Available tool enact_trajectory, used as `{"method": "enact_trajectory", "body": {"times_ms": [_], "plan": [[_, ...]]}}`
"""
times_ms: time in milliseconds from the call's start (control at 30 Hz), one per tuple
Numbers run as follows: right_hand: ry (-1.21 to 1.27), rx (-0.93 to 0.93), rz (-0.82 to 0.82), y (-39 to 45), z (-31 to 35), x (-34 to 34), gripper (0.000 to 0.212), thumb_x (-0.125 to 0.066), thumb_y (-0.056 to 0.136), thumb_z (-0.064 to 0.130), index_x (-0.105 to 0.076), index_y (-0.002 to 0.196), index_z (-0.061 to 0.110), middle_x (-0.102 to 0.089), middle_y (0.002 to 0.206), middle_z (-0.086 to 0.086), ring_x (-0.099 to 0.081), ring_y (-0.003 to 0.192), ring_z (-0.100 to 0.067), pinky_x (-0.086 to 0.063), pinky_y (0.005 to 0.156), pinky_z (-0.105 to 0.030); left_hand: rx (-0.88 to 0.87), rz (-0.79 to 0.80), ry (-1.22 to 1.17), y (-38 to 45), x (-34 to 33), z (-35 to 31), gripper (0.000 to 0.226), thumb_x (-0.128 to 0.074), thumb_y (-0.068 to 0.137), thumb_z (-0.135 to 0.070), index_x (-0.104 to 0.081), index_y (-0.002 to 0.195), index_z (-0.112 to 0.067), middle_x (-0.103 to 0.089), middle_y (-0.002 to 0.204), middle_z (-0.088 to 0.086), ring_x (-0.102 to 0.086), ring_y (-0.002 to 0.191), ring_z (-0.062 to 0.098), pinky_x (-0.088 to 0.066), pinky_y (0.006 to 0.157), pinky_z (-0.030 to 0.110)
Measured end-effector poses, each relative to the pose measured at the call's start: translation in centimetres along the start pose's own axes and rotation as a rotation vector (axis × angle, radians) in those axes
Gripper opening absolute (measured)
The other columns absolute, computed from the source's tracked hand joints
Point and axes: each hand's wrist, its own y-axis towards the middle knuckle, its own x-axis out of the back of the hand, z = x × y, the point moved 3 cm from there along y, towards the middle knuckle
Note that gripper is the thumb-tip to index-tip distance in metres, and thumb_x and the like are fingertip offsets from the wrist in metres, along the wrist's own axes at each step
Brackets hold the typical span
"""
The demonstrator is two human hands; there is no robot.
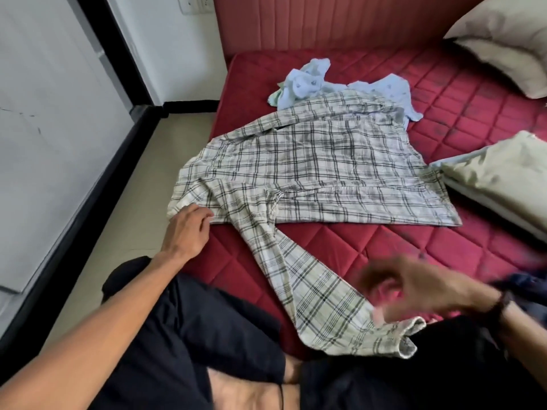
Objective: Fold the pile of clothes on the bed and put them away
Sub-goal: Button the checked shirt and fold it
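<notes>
Plaid shirt point(310, 170) lies spread flat on red quilted bed point(473, 119), one sleeve trailing toward person's lap. Left hand point(186, 229) pinches shirt's edge at mattress side. Right hand point(414, 288) hovers over sleeve cuff, too blurred to tell grip. Light blue garment point(307, 81) crumpled behind shirt, w/ pillows point(503, 39) at right.

We see a white-and-grey plaid shirt point(310, 170) spread flat across the red bed point(488, 119) — one sleeve trailing near; a crumpled pale-blue garment point(305, 81) lies just beyond, partly under its far edge
</notes>
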Motion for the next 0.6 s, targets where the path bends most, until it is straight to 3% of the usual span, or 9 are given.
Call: {"method": "enact_trajectory", "body": {"times_ms": [33, 100, 200, 233, 300, 367, 433, 500, 600], "plan": [[-0.085, -0.019, 0.150, -0.6, 1.5, -2.5, 0.075, -0.086, 0.064, 0.071, -0.067, 0.126, 0.033, -0.072, 0.116, 0.022, -0.067, 0.107, 0.003, -0.053, 0.094, -0.019, -0.025, 0.016, -0.022, -0.1, -0.2, -0.2, 0.022, -0.060, 0.101, -0.015, -0.073, 0.118, -0.015, -0.067, 0.112, 0.002, -0.064, 0.101, 0.023, -0.055, 0.086, 0.038], [-0.255, -0.003, 0.260, -1.2, 2.6, -6.0, 0.075, -0.082, 0.066, 0.076, -0.067, 0.125, 0.032, -0.071, 0.117, 0.020, -0.065, 0.107, 0.004, -0.051, 0.095, -0.019, -0.062, 0.034, -0.055, -0.1, -0.8, -0.5, 0.024, -0.058, 0.103, -0.014, -0.071, 0.123, -0.011, -0.067, 0.117, 0.004, -0.063, 0.106, 0.024, -0.050, 0.092, 0.033], [-0.269, 0.065, 0.187, -1.3, 3.6, -6.5, 0.017, -0.068, 0.090, 0.054, -0.070, 0.096, 0.039, -0.075, 0.102, 0.015, -0.067, 0.097, 0.003, -0.053, 0.086, -0.019, -0.053, 0.039, -0.093, -0.1, -1.2, -0.5, 0.027, -0.054, 0.104, -0.008, -0.069, 0.127, -0.005, -0.067, 0.123, 0.009, -0.062, 0.114, 0.026, -0.039, 0.102, 0.026], [-0.275, 0.077, 0.143, -1.6, 4.2, -5.9, 0.007, -0.064, 0.093, 0.046, -0.066, 0.087, 0.042, -0.073, 0.095, 0.018, -0.067, 0.092, 0.004, -0.052, 0.081, -0.017, -0.047, 0.036, -0.098, -0.2, -1.3, -0.4, 0.029, -0.053, 0.105, -0.009, -0.068, 0.129, -0.005, -0.067, 0.125, 0.008, -0.061, 0.116, 0.026, -0.039, 0.104, 0.028], [-0.289, 0.095, 0.072, -2.1, 5.3, -4.6, 0.015, -0.060, 0.099, 0.040, -0.061, 0.084, 0.041, -0.070, 0.087, 0.022, -0.067, 0.086, 0.005, -0.050, 0.077, -0.014, -0.035, 0.034, -0.087, -0.1, -1.2, 0.2, 0.033, -0.049, 0.107, -0.016, -0.065, 0.135, -0.012, -0.067, 0.129, 0.004, -0.061, 0.119, 0.023, -0.046, 0.106, 0.034], [-0.243, 0.076, 0.044, -2.8, 5.2, -3.7, 0.011, -0.059, 0.099, 0.048, -0.064, 0.097, 0.038, -0.070, 0.097, 0.024, -0.068, 0.090, 0.004, -0.052, 0.079, -0.015, -0.011, 0.044, -0.087, 0.0, -1.2, 0.6, 0.035, -0.046, 0.108, -0.021, -0.062, 0.139, -0.016, -0.067, 0.129, 0.002, -0.063, 0.118, 0.022, -0.053, 0.103, 0.037], [-0.299, 0.136, 0.026, -2.7, 4.5, -3.8, 0.027, -0.060, 0.091, 0.067, -0.061, 0.114, 0.053, -0.063, 0.113, 0.029, -0.061, 0.105, 0.011, -0.045, 0.087, -0.006, 0.008, 0.047, -0.095, 0.0, -1.0, 0.8, 0.035, -0.046, 0.108, -0.021, -0.062, 0.138, -0.018, -0.068, 0.127, 0.002, -0.064, 0.115, 0.023, -0.055, 0.099, 0.039], [-0.499, 0.189, -0.008, -3.3, 4.3, -4.7, 0.019, -0.064, 0.091, 0.063, -0.064, 0.110, 0.060, -0.061, 0.118, 0.028, -0.055, 0.110, 0.015, -0.036, 0.091, 0.001, 0.010, 0.022, -0.103, -0.2, -0.5, 0.3, 0.032, -0.049, 0.106, -0.019, -0.067, 0.133, -0.019, -0.071, 0.125, 0.001, -0.066, 0.113, 0.023, -0.055, 0.097, 0.037], [-0.356, 0.058, 0.041, -4.0, 3.0, -5.2, 0.022, -0.052, 0.097, 0.065, -0.058, 0.117, 0.063, -0.056, 0.130, 0.030, -0.052, 0.118, 0.016, -0.040, 0.102, -0.012, -0.004, -0.004, -0.116, -0.4, -0.1, 0.2, 0.028, -0.055, 0.105, -0.021, -0.071, 0.127, -0.021, -0.073, 0.124, -0.001, -0.068, 0.112, 0.020, -0.052, 0.097, 0.034]]}}
